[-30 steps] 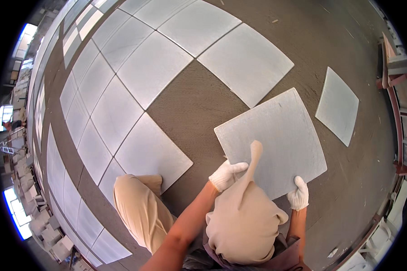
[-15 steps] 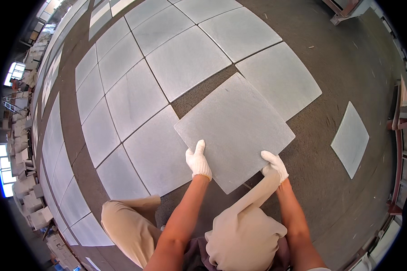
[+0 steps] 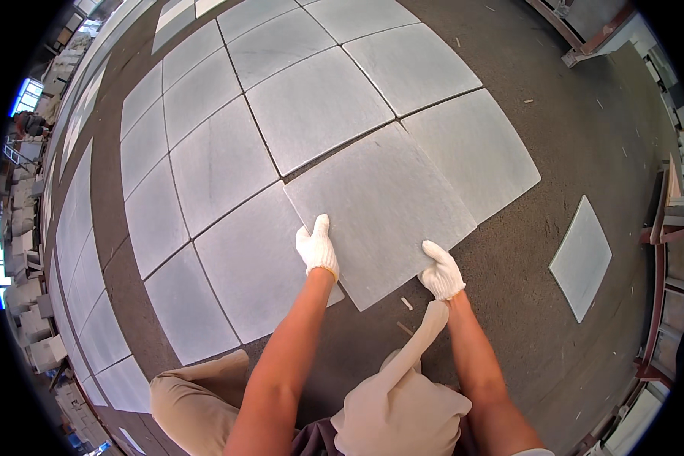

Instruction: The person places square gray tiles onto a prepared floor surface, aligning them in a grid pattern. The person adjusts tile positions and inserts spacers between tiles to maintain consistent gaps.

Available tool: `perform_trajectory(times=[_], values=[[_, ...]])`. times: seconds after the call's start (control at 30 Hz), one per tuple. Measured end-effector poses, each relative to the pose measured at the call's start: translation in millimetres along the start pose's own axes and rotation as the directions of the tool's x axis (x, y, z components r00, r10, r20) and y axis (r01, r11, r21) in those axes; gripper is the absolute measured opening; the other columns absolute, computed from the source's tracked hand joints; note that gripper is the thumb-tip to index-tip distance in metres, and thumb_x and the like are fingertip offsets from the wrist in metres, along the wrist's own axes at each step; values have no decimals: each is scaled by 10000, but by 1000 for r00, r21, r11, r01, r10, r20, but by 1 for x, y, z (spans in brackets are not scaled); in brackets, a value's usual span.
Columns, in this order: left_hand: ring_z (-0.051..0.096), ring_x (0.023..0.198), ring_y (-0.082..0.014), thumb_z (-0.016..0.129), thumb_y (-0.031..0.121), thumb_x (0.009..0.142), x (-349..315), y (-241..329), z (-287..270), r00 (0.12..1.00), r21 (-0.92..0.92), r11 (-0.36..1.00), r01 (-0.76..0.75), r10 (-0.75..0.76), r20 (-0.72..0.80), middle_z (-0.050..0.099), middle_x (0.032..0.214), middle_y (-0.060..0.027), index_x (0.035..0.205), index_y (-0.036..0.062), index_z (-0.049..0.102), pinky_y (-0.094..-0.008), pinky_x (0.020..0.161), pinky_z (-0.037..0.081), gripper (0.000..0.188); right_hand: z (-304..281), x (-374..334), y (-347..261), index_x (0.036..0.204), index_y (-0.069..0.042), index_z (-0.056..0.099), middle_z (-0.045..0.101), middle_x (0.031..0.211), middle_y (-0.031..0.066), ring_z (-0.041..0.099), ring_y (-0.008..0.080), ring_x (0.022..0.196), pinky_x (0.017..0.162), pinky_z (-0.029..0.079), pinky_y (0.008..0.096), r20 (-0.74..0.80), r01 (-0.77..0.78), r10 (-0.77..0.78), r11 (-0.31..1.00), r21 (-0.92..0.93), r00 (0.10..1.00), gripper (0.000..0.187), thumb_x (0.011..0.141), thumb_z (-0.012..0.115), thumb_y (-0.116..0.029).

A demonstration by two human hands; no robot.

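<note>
- Nearest: beige-clad legs (image 3: pixel 194 410), both forearms reaching past them.
- Left hand (image 3: pixel 317 247), white knit glove: pinching the left edge of the gray slab (image 3: pixel 380 213), thumb on top; fingers under it mostly hidden.
- Right hand (image 3: pixel 441 272), same glove type: pinching the slab's near-right edge, thumb over the top face, other fingers curled below.
- Slab sits in the corner gap of the grid, far corner near the joint; sides appear to overlap the left neighbor slab (image 3: pixel 258 251) and right neighbor slab (image 3: pixel 471 152). Can't tell if any of it is resting on the floor (image 3: pixel 501 251).
- Loose slab (image 3: pixel 581 258): off right, well apart.
- Far: red-brown steel frame (image 3: pixel 608 34) upper right, stacked blocks (image 3: pixel 42 304) far left.
</note>
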State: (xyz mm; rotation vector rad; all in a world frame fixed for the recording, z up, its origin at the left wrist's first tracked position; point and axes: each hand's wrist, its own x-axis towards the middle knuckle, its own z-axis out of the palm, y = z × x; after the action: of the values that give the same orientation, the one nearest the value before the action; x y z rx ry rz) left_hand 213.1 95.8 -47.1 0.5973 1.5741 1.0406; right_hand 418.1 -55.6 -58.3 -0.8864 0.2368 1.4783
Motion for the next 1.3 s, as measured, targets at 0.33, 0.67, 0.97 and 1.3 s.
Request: perform_trajectory(times=[0.33, 0.67, 0.97, 1.3], values=[[627, 1006, -316, 674, 380, 840, 7, 33, -8, 996, 597, 802, -15, -40, 78, 634, 1137, -231, 1156, -89, 567, -403, 876, 480, 575, 7, 21, 16, 1017, -51, 607, 638, 904, 50, 607, 134, 714, 573, 478, 268, -183, 70, -68, 998, 6, 981, 138, 918, 652, -135], [660, 965, -424, 669, 499, 809, 42, 60, -12, 963, 916, 385, -108, -188, 192, 666, 998, -305, 986, -69, 689, -455, 825, 525, 596, 28, -7, 33, 1320, -34, 407, 537, 1247, 132, 573, 281, 1090, 927, 482, 482, -304, 191, -258, 954, -233, 917, 511, 909, 671, -184], [702, 796, -376, 651, 517, 827, 53, 71, -12, 936, 940, 258, -223, -212, 280, 695, 871, -242, 948, -72, 685, -442, 698, 548, 602, 31, -3, 39, 1265, -50, 436, 540, 1248, 122, 557, 290, 1125, 959, 455, 485, -311, 224, -287, 948, -225, 906, 441, 914, 665, -186], [677, 906, -370, 541, 360, 928, 27, 123, 21, 803, 805, -41, -591, -116, 584, 690, 976, -212, 979, 24, 690, -456, 755, 538, 370, 23, 4, 43, 1250, -20, 489, 588, 1222, 150, 607, 303, 1100, 932, 528, 472, -315, 168, -240, 956, -239, 918, 367, 941, 622, -166]])
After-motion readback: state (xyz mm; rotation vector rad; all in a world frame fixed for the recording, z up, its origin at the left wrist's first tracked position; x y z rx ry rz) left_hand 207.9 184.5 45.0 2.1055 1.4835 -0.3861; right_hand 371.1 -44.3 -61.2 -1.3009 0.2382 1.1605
